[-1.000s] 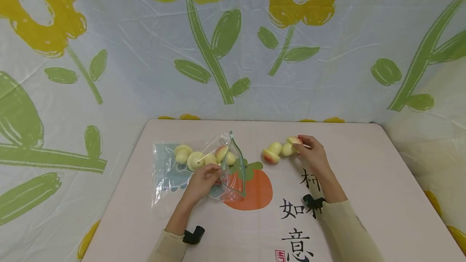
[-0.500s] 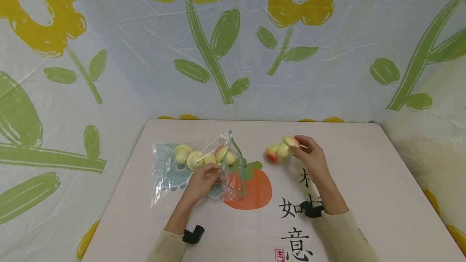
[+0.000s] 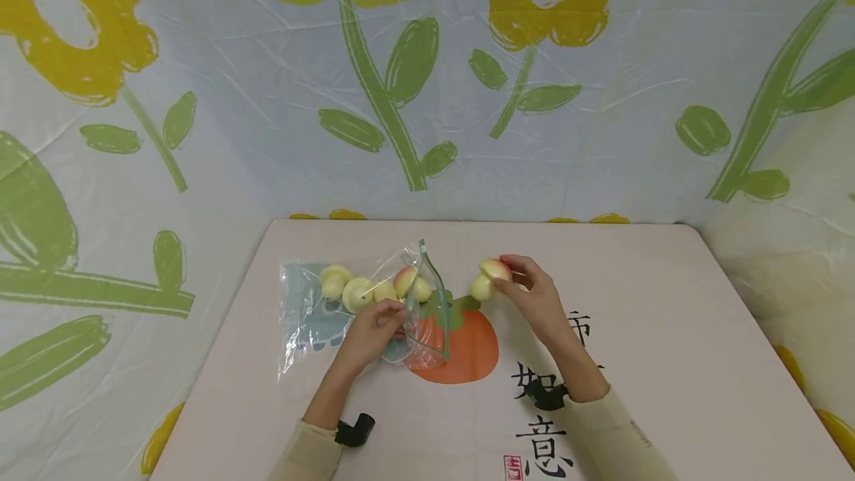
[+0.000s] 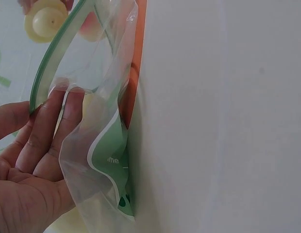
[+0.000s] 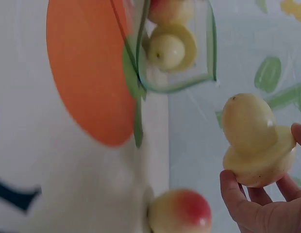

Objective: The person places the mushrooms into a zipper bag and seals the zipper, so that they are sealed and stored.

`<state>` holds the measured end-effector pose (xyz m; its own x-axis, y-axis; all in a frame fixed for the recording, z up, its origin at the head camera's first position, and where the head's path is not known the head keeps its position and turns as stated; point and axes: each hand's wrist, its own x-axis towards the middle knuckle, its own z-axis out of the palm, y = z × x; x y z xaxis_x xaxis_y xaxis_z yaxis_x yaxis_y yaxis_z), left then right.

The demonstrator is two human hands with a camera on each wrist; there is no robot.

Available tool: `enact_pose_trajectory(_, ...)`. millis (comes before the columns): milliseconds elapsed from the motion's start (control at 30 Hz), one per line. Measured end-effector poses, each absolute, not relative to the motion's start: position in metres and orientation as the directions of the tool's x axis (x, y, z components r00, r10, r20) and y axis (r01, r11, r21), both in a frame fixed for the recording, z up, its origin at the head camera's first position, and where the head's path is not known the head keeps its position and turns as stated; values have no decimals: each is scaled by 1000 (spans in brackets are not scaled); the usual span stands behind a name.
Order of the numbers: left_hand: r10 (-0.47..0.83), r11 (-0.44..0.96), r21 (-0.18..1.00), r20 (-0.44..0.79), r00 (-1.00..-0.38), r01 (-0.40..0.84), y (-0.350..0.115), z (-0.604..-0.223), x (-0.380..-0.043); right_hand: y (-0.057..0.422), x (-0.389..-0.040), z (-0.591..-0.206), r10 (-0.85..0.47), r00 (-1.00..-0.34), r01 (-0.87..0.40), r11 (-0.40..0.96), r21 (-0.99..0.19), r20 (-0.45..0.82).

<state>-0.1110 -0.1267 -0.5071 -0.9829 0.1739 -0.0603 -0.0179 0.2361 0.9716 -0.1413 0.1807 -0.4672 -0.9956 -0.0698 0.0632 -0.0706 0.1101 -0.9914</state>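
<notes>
A clear zip-top bag [image 3: 427, 332] with a green zip edge lies left of centre, its mouth held apart and facing right. Inside it are several pale yellow toy mushrooms [image 3: 358, 295], some with reddish caps. My left hand [image 3: 374, 332] pinches the bag's near edge at the mouth, thumb on the green strip [image 4: 41, 73]. Between the thumb and fingers of my right hand [image 3: 534, 299] is another toy mushroom [image 5: 257, 141], gripped by its cap with the rounded stem pointing toward the bag. One more toy mushroom [image 5: 179, 211], with a red-blushed cap, shows below it in the right wrist view.
The pink table mat [image 3: 668, 332] bears a printed orange persimmon [image 3: 467, 344] and black brush characters [image 3: 544, 440]. A flower-printed cloth [image 3: 267, 95] hangs behind the table and along its sides. Black straps sit at both wrists.
My right hand has lifted the toy mushroom and carried it left toward the bag's mouth, over the other one lying there. My left hand and the bag stay in place.
</notes>
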Motion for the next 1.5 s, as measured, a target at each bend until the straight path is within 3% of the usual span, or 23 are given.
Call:
enact_pose_trajectory(200,172,230,973,-65,-983,-25,-128,-508,-111,149,-144,-479,-131,-990,-60,130,-990,43)
enact_pose_trajectory(800,148,216,975,-87,-985,-53,-124,-505,-111,96,-151,-510,-149,-987,27,166,-986,-52)
enact_pose_trajectory(1133,148,216,976,-75,-986,-42,-127,-507,-110,91,-153,-510,-143,-990,-52,308,-950,7)
enact_pose_trajectory(1500,155,207,978,-63,-986,-30,-120,-473,-97,89,-149,-512,-182,-983,-18,212,-977,-21)
